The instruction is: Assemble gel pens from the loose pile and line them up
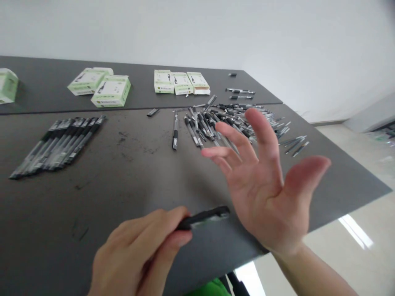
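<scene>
Close to the table's front edge, my left hand (145, 246) pinches a black pen (206, 216) between thumb and fingers, its capped end pointing right. To the right of it my right hand (259, 185) is raised with palm up and fingers spread, holding nothing. Beyond my right hand lies a loose pile of clear-barrelled pens (210, 123) with black grips, partly hidden by the fingers. One single pen (175, 131) lies just left of the pile. Farther left, several pens (61, 144) with black caps are lined up side by side in a slanting row.
Green and white pen boxes (112, 91) stand along the back of the dark table (129, 193), with more boxes (182, 83) at the back middle. A small black cap (152, 112) lies near the table seam. Thin refills (294, 144) lie at the right. A white wall rises behind.
</scene>
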`<action>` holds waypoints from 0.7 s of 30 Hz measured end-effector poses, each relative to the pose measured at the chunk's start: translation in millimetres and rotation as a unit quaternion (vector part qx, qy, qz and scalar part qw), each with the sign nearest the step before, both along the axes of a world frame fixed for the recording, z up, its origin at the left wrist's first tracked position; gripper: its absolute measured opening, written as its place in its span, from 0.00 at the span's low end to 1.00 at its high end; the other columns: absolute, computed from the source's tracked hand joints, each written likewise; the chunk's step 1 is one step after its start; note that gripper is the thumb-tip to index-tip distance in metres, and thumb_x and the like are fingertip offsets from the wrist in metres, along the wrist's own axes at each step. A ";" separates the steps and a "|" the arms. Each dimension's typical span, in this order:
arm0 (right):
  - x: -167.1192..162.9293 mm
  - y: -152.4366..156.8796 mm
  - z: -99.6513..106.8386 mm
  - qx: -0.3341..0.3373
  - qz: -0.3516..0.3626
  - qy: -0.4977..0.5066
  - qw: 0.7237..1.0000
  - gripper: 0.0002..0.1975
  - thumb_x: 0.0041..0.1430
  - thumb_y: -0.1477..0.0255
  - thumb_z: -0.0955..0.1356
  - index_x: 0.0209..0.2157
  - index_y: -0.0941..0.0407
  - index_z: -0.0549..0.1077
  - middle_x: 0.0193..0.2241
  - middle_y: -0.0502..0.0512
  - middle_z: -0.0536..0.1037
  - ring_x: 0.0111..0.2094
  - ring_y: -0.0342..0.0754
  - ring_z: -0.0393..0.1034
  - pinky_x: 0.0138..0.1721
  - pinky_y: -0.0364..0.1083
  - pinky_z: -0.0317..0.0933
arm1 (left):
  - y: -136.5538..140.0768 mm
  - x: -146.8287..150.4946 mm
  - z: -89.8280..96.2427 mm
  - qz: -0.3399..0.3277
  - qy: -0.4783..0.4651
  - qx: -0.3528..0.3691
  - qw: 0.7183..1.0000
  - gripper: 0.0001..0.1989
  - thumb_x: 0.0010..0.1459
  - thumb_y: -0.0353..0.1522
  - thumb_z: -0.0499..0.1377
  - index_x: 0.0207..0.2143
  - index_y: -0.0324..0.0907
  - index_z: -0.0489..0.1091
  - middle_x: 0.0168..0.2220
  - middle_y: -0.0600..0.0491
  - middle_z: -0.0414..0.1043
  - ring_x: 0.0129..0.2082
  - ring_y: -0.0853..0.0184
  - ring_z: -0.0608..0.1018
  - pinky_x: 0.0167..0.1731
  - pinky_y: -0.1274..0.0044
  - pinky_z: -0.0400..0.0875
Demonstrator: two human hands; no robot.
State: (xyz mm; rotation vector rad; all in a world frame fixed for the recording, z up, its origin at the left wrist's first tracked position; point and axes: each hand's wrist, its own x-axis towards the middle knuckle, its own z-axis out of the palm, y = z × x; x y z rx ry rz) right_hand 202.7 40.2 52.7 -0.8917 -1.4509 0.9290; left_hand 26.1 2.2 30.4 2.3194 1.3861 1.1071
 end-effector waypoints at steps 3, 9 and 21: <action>11.4 6.2 -0.1 -0.008 0.032 0.015 0.999 0.22 0.64 0.55 0.51 0.49 0.53 0.60 0.33 0.53 0.73 0.26 0.41 0.67 0.30 0.42 0.65 | 1.2 -3.7 4.0 0.011 -0.119 -0.139 0.983 0.12 0.59 0.42 0.50 0.32 0.47 0.69 0.18 0.60 0.67 0.16 0.75 0.69 0.15 0.83 0.61; 18.1 1.9 27.4 0.060 0.079 -0.181 0.978 0.18 0.51 0.56 0.68 0.34 0.57 0.70 0.17 0.43 0.66 0.15 0.34 0.51 0.16 0.36 0.47 | 8.3 -4.6 17.1 -0.123 -0.262 -0.376 0.880 0.19 0.60 0.45 0.46 0.28 0.43 0.68 0.11 0.61 0.50 0.12 0.76 0.54 0.12 0.82 0.52; -5.2 3.5 46.2 0.105 0.136 -0.333 0.927 0.09 0.61 0.67 0.63 0.29 0.57 0.67 0.18 0.43 0.71 0.17 0.34 0.57 0.20 0.36 0.48 | 7.2 -9.4 22.6 -0.160 -0.280 -0.418 0.849 0.20 0.60 0.47 0.46 0.34 0.43 0.67 0.13 0.62 0.52 0.12 0.77 0.52 0.10 0.83 0.47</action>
